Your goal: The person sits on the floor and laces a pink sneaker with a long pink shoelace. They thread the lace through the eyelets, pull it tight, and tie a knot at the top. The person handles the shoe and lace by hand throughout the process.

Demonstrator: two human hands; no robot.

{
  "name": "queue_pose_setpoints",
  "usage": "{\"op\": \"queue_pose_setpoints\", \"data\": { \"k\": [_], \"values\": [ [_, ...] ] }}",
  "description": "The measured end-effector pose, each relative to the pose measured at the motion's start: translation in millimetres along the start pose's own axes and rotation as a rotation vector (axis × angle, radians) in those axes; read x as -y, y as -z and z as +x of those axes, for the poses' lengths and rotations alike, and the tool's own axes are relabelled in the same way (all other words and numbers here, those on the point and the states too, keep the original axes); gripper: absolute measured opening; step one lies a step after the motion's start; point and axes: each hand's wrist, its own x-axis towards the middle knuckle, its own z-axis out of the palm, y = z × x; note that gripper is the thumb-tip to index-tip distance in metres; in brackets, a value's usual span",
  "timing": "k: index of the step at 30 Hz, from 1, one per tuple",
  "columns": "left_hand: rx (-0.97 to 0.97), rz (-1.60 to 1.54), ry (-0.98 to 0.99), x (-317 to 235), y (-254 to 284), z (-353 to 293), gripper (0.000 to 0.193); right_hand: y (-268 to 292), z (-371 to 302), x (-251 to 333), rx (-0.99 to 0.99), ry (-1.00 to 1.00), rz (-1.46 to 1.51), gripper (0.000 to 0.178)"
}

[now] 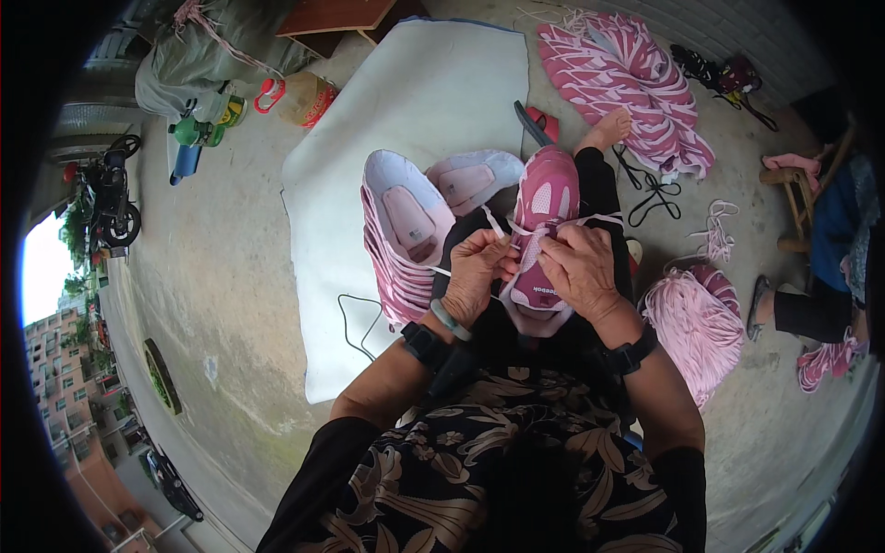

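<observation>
A pink shoe upper (549, 189) with light pink mesh patches lies across my lap, toe pointing away from me. A pale lace (495, 224) runs through its eyelets and trails out to both sides. My left hand (475, 275) is closed in a pinch on the lace at the left eyelet row. On the right row, my right hand (585, 275) has its fingers bent and pressed together over the lacing, and they seem to grip the lace there. Left of my lap stands a nested stack of pink uppers (376, 249), with a light insole-like lining facing up.
A pale sheet (346, 175) covers the floor ahead. More pink uppers lie in a long pile (627, 88) at the far right. Beside my right leg sits a bundle of pink laces (691, 318). Another person's leg (811, 313) shows at the right; bottles (304, 99) stand far left.
</observation>
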Motion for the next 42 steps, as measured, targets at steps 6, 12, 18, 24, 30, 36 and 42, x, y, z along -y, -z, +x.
{"op": "queue_pose_setpoints", "data": {
  "k": [6,12,18,24,30,36,42],
  "values": [
    [0.082,0.219,-0.061,0.0,1.9,10.8,0.010,-0.7,5.6,1.4,0.173,0.073,-0.237,0.038],
    [0.042,0.261,-0.174,-3.9,-8.9,21.5,0.013,-10.6,-0.9,-2.4,0.135,-0.011,-0.208,0.051],
    [-0.009,0.319,-0.298,6.1,-19.0,39.8,0.008,-15.0,-2.6,-7.0,0.140,-0.093,-0.186,0.062],
    [-0.074,0.458,-0.394,16.2,-17.1,49.7,0.005,-17.1,-4.3,-9.3,0.136,-0.104,-0.145,0.063],
    [-0.065,0.739,-0.647,20.2,-13.3,52.8,0.002,-18.5,-5.3,-10.1,0.130,-0.100,-0.120,0.064],
    [0.052,1.110,-0.878,4.1,-20.2,61.1,0.015,-26.1,-9.4,-8.6,0.057,-0.088,-0.108,0.064],
    [0.018,1.165,-0.835,-2.7,-22.6,40.9,0.028,-28.4,-12.7,-7.6,0.025,-0.120,-0.046,0.063]
  ]
}}
